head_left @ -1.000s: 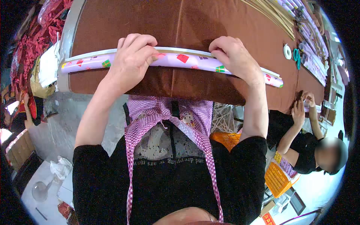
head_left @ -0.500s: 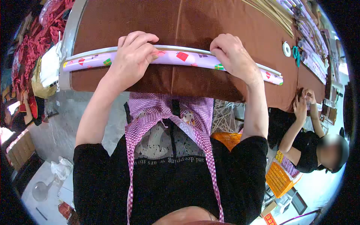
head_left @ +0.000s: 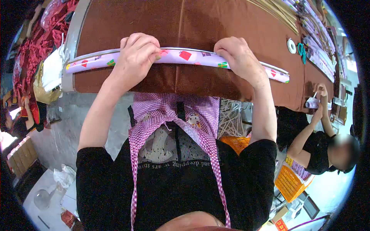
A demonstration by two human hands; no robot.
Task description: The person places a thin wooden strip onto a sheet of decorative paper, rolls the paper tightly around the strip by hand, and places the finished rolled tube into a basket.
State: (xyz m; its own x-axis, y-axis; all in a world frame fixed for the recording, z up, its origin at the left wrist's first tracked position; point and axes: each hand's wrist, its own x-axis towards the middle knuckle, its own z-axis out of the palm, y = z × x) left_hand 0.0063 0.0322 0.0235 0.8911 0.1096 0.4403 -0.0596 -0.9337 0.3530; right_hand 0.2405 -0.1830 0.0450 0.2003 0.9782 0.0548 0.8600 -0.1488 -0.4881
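A long roll of lilac wrapping paper (head_left: 196,57) printed with red and green gift shapes lies across the brown cloth near the front of the table. My left hand (head_left: 135,59) is closed on its left part, with fingers curled over the far edge. My right hand (head_left: 239,57) grips the roll right of the middle, thumb and fingers pinched at the far edge. A thin pale edge with a dark line beside it runs along the roll's far side. Both palms hide parts of the paper.
The brown cloth (head_left: 216,23) covers the table. A white tape roll (head_left: 291,46) and teal-handled scissors (head_left: 301,53) lie at the right, near thin sticks (head_left: 275,11) and more lilac rolls (head_left: 318,57). A co-worker's hands (head_left: 320,96) work at the right corner.
The white strip along the roll's far edge has narrowed as the paper turned over it. My left fingers have curled in further. The co-worker's hands now hold a small lilac roll.
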